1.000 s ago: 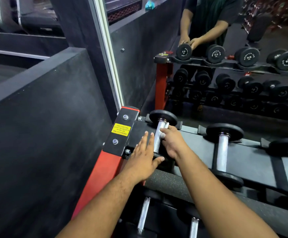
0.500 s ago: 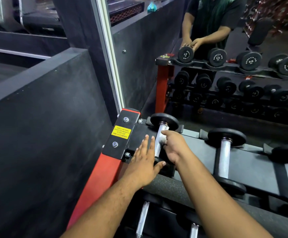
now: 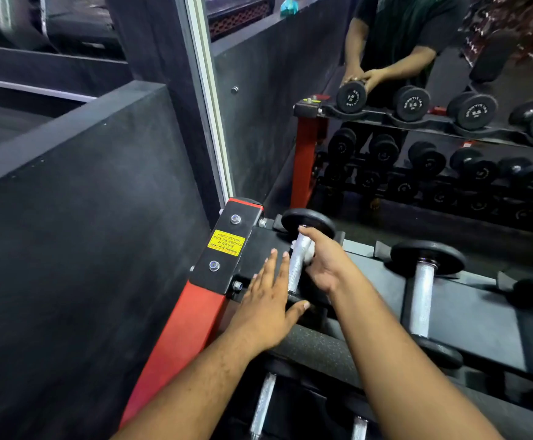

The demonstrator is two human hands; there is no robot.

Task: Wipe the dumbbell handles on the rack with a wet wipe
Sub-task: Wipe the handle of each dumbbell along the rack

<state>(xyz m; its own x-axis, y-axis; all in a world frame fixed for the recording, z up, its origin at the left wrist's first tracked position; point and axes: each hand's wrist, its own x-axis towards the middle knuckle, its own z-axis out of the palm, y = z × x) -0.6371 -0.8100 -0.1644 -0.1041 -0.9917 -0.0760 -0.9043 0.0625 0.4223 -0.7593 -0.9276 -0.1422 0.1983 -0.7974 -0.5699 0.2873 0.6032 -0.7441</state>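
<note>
Mid-wipe on first dumbbell handle: right hand pinching wet wipe around it, left hand flat, grip released; probably next handle afterward.

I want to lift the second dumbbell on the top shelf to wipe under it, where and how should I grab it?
Grip the second dumbbell at the middle of its bare knurled metal handle, coming down from above. It lies in the rack with a black plate at each end, so only the handle between them fits inside curled fingers, and nothing covers it from the top.
</note>
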